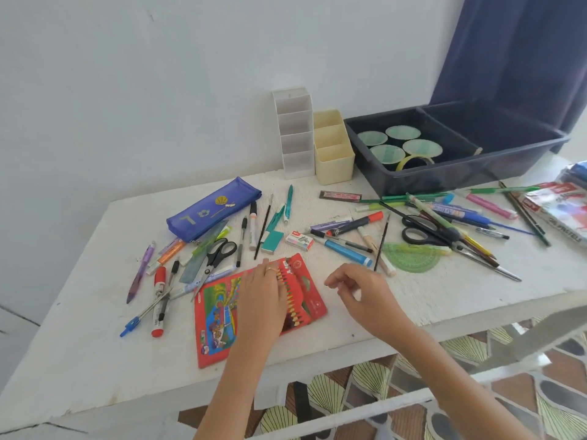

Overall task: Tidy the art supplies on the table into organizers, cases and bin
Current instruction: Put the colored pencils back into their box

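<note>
A red colored-pencil case (219,315) lies open near the table's front edge, its row of pencils (293,296) showing. My left hand (262,293) rests flat on the case with straight fingers. Just right of the case, my right hand (362,289) hovers with fingers loosely curled, holding nothing I can see. A blue zip pouch (212,209) lies at the back left. Pens, markers and brushes are scattered across the white table (79,360). Black scissors (219,250) lie left of the case, and a second pair (422,231) lies at the right.
A clear tiered organizer (293,134) and a cream one (333,147) stand against the wall. A dark bin (451,173) with green-lidded cups and a tape roll sits at the back right. An oil pastel box (559,208) lies at the right edge. A green protractor (413,257) lies nearby.
</note>
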Tool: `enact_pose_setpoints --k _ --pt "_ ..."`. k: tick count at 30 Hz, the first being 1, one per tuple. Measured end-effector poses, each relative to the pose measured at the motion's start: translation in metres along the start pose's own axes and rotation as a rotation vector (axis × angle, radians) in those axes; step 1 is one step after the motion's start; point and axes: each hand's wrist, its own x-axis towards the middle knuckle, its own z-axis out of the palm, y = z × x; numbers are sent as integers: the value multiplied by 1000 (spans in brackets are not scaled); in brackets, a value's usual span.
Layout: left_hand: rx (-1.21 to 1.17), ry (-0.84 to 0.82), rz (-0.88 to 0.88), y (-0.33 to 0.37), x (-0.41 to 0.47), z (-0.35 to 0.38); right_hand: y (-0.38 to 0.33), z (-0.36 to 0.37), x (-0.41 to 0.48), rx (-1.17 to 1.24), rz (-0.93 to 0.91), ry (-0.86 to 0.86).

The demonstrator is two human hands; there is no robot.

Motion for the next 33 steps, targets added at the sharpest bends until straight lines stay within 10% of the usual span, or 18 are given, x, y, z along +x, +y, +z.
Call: enact_pose_setpoints --k 14,23,33 --pt "-365 -28 140 133 70 48 82 -122 16 -159 312 219" --pt "-211 -70 388 198 114 84 130 -185 37 -195 360 447" --pt "111 -57 674 211 141 99 153 -202 54 -113 360 332"
